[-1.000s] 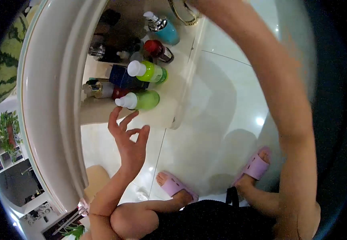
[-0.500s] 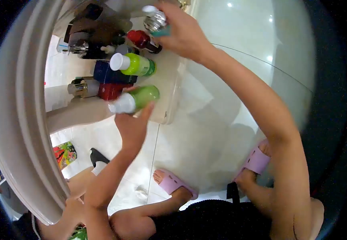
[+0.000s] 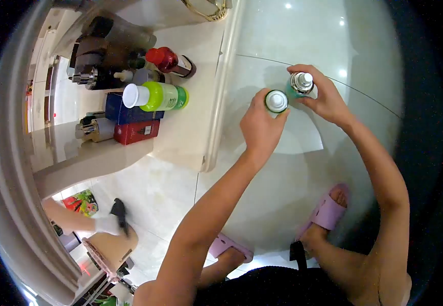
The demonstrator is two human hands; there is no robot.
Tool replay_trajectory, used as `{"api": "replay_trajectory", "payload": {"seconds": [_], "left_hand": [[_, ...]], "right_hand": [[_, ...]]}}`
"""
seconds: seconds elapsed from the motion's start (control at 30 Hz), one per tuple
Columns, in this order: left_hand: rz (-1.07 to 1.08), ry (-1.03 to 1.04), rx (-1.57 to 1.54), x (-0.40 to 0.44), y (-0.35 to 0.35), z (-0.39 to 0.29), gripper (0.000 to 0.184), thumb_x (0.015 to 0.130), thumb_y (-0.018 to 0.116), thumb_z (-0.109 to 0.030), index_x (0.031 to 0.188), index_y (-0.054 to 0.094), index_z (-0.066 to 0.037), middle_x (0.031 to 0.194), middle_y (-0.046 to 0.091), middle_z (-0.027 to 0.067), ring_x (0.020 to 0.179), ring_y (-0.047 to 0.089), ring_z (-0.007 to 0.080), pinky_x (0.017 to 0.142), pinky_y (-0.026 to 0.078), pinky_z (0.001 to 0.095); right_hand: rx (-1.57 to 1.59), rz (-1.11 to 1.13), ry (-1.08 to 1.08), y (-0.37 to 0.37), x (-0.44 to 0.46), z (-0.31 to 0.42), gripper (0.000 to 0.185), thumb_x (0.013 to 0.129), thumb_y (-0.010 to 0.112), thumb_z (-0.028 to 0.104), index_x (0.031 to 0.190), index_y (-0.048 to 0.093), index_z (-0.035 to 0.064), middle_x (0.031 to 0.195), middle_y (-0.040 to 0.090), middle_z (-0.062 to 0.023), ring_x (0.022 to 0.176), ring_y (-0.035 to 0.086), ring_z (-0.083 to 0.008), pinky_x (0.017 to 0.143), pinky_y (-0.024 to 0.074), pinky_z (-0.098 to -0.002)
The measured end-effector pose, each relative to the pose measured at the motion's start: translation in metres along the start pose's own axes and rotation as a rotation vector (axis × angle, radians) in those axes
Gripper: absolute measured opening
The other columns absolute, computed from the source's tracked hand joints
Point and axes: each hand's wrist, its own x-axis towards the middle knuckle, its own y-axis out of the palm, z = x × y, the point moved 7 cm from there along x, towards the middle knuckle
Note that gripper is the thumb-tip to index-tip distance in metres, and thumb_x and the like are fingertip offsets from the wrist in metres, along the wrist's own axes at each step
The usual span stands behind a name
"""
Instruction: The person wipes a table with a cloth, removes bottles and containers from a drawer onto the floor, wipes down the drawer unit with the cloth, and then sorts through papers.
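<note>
My left hand (image 3: 259,125) is closed round a bottle with a white cap (image 3: 276,101), seen from straight above. Just right of it, my right hand (image 3: 328,99) grips a teal-tinted bottle with a silver and white top (image 3: 301,83). The two bottles are side by side over the pale floor, right of the cabinet ledge. Whether their bases touch the floor is hidden. On the ledge stand a lime-green bottle with a white cap (image 3: 157,96) and a dark red bottle with a red cap (image 3: 173,61).
The cream ledge (image 3: 208,102) also bears a red box (image 3: 137,131), a dark blue box (image 3: 124,108) and several dark containers. A gold-rimmed object (image 3: 208,10) sits at its far end. My pink slippers (image 3: 328,209) are on the floor; another person's black shoe (image 3: 119,214) is at left.
Both hands have moved off the ledge to the right, carrying their bottles out over the floor and close together. The other person's leg has shifted.
</note>
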Motion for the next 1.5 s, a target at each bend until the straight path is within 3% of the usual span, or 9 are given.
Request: {"api": "replay_trajectory", "payload": {"seconds": [0.27,0.37,0.5,0.57,0.83,1.07,1.23,1.3,1.5], "left_hand": [[-0.005,-0.035,-0.001,-0.017,-0.05,-0.018,0.05,0.069,0.073,-0.009,0.113,0.05,-0.006,0.109,0.055,0.0098,0.094,0.058,0.0228,0.067,0.048,0.0333],[-0.556,0.48,0.173,-0.039,-0.154,-0.03,0.041,0.069,0.072,-0.003,0.103,0.049,-0.007,0.098,0.05,0.0102,0.087,0.051,0.0218,0.064,0.044,0.0252],[-0.722,0.49,0.296,0.0,-0.213,-0.065,0.051,0.071,0.074,-0.009,0.114,0.049,-0.003,0.107,0.053,0.0137,0.094,0.051,0.0269,0.071,0.046,0.0313],[-0.476,0.507,0.867,0.019,-0.206,-0.065,0.047,0.074,0.07,-0.012,0.117,0.051,-0.006,0.109,0.054,0.0125,0.097,0.051,0.03,0.075,0.047,0.0368],[-0.217,0.465,0.653,0.003,-0.199,-0.072,0.036,0.074,0.069,-0.013,0.108,0.058,-0.011,0.101,0.055,0.0095,0.097,0.052,0.0296,0.078,0.046,0.0385],[0.388,0.456,0.532,-0.127,-0.193,-0.046,0.037,0.064,0.077,-0.013,0.097,0.061,-0.013,0.094,0.059,0.0073,0.078,0.059,0.0241,0.058,0.05,0.0323],[0.402,0.37,0.682,-0.162,-0.207,0.04,0.032,0.068,0.075,-0.014,0.095,0.06,-0.011,0.093,0.057,0.0071,0.079,0.058,0.0239,0.057,0.05,0.034],[0.345,0.279,0.716,-0.161,-0.219,0.069,0.027,0.071,0.073,-0.014,0.094,0.059,-0.009,0.092,0.057,0.0083,0.079,0.058,0.0255,0.057,0.05,0.0354],[0.33,0.149,0.749,-0.148,-0.239,0.102,0.033,0.071,0.073,-0.017,0.099,0.059,-0.007,0.098,0.056,0.0098,0.087,0.056,0.0285,0.067,0.05,0.0376]], "right_hand": [[-0.083,-0.146,-0.297,-0.049,0.036,0.107,0.063,0.072,0.057,-0.013,0.13,0.047,0.0103,0.134,0.046,-0.007,0.116,0.05,-0.0228,0.095,0.0429,-0.0344],[0.002,-0.281,-0.508,0.014,0.069,0.178,0.05,0.074,0.064,0.0,0.122,0.053,0.0077,0.12,0.056,-0.0095,0.103,0.058,-0.0254,0.087,0.0479,-0.0329],[0.104,-0.378,-0.545,0.087,0.119,0.172,0.038,0.07,0.069,0.017,0.106,0.06,0.0069,0.098,0.063,-0.0137,0.093,0.059,-0.0343,0.079,0.0478,-0.0433],[0.111,-0.169,-0.472,0.098,0.128,0.167,0.025,0.074,0.067,0.019,0.094,0.061,0.0057,0.085,0.063,-0.0152,0.082,0.059,-0.0355,0.074,0.0475,-0.0431],[0.059,0.03,-0.295,0.068,0.038,0.152,0.029,0.077,0.067,0.01,0.104,0.059,0.0046,0.088,0.061,-0.0126,0.075,0.058,-0.0273,0.07,0.0489,-0.0329],[-0.04,0.47,-0.213,0.135,-0.052,0.111,0.035,0.073,0.071,0.013,0.103,0.057,0.004,0.095,0.062,-0.0132,0.086,0.06,-0.0287,0.074,0.0494,-0.0357],[-0.257,0.466,-0.523,0.164,-0.072,0.111,0.039,0.073,0.072,0.015,0.108,0.057,0.0069,0.108,0.061,-0.0119,0.099,0.059,-0.0286,0.082,0.0495,-0.0383],[-0.078,0.543,-0.265,0.156,-0.037,0.128,0.048,0.071,0.072,0.016,0.115,0.055,0.0091,0.114,0.058,-0.0123,0.105,0.056,-0.0299,0.085,0.0479,-0.0405],[-0.005,-0.392,-0.584,0.142,0.073,0.232,0.045,0.067,0.071,0.015,0.11,0.058,0.01,0.118,0.052,-0.014,0.109,0.048,-0.0345,0.087,0.0456,-0.0425]]}}
